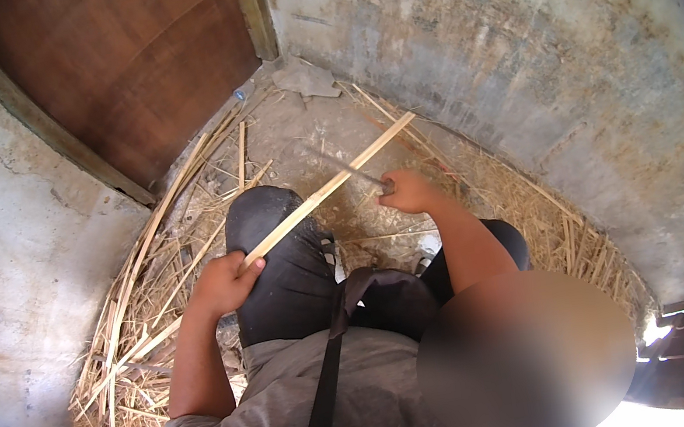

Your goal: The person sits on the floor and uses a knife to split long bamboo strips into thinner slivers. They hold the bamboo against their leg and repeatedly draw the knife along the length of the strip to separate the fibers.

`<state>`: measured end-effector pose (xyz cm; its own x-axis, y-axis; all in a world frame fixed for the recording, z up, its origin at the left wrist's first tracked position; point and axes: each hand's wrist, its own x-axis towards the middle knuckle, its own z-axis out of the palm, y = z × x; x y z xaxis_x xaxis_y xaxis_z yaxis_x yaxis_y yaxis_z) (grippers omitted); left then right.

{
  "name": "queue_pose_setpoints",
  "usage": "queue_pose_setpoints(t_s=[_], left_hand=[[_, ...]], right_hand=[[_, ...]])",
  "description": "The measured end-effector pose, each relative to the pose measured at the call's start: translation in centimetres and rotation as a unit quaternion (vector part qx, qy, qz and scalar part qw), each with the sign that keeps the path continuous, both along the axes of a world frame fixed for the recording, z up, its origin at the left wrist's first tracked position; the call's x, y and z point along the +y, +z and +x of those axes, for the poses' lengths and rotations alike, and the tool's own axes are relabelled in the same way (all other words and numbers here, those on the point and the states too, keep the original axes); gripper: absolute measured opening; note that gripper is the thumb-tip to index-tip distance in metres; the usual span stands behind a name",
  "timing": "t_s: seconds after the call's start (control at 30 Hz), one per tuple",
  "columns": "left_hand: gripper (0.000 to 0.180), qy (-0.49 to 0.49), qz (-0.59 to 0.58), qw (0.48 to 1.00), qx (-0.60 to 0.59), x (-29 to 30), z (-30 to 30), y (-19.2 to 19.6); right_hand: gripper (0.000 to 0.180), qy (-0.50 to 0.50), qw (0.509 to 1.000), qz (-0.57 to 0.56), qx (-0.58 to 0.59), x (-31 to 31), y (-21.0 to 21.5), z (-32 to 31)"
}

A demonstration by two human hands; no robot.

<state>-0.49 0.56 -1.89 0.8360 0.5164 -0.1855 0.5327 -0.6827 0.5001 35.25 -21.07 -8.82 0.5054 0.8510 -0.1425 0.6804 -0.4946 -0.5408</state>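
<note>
A long pale strip of split bamboo [329, 187] slants up from lower left to upper right over my left knee. My left hand [227, 284] is closed round its near end, with the thumb along the top. My right hand [410, 192] grips the handle of a knife [361, 175]. The thin dark blade points to the upper left and crosses the strip near its middle. Whether the edge touches the strip, I cannot tell.
Long bamboo strips [152, 233] and shavings are piled on the left. More straw-like shavings [571, 237] lie along the stained wall [513, 55] on the right. A brown door [125, 60] stands at the far left. A flat stone-like piece [306, 80] lies in the far corner.
</note>
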Motion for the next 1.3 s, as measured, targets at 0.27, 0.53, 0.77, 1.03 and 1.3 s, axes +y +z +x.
queue_pose_setpoints(t_s=[0.27, 0.53, 0.77, 1.03, 1.3], left_hand=[[0.054, 0.002, 0.009, 1.0, 0.008, 0.0, 0.0, 0.3], [0.052, -0.004, 0.003, 1.0, 0.016, 0.1, 0.1, 0.2], [0.055, -0.009, 0.006, 1.0, -0.006, 0.3, -0.1, -0.2], [0.054, 0.009, -0.001, 1.0, 0.006, -0.1, 0.0, 0.4], [0.054, 0.008, 0.013, 1.0, 0.006, -0.4, 0.1, 0.6]], right_hand=[[0.067, -0.088, 0.996, -0.019, 0.02, -0.6, 1.6, 0.0], [0.056, 0.071, 0.996, -0.03, 0.048, 1.4, 0.7, -2.5], [0.052, 0.068, 0.998, -0.012, 0.009, 1.0, 1.8, -2.2], [0.057, 0.004, 1.0, -0.006, 0.011, 0.3, 0.7, -0.9], [0.06, 0.01, 0.999, -0.009, 0.032, 0.5, -0.1, -0.7]])
